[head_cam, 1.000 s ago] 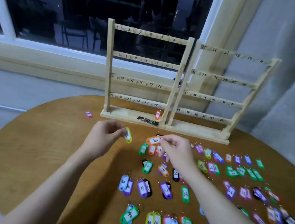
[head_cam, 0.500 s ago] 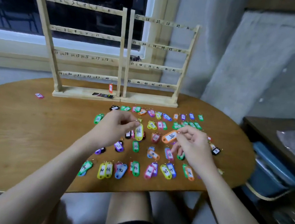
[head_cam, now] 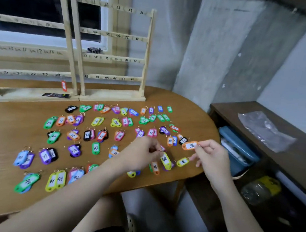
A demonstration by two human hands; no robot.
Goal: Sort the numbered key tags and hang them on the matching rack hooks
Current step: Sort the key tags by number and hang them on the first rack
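Note:
My left hand pinches the ring of a yellow tag marked 48, which hangs just above the table near its right front. An orange tag marked 24 is gripped in my right hand, held level over the table's right edge. Several coloured numbered tags lie in rows on the round wooden table. Two wooden racks stand at the back: the left rack and the right rack, with numbered bars. One red tag hangs on the left rack's bottom bar.
A black flat object lies on the left rack's base. Right of the table stands a dark shelf with a clear plastic bag, a blue box under it. My knees are below the table's front edge.
The view has swung right and down. Both hands moved toward the table's right front, still holding the yellow 48 tag and the orange 24 tag.

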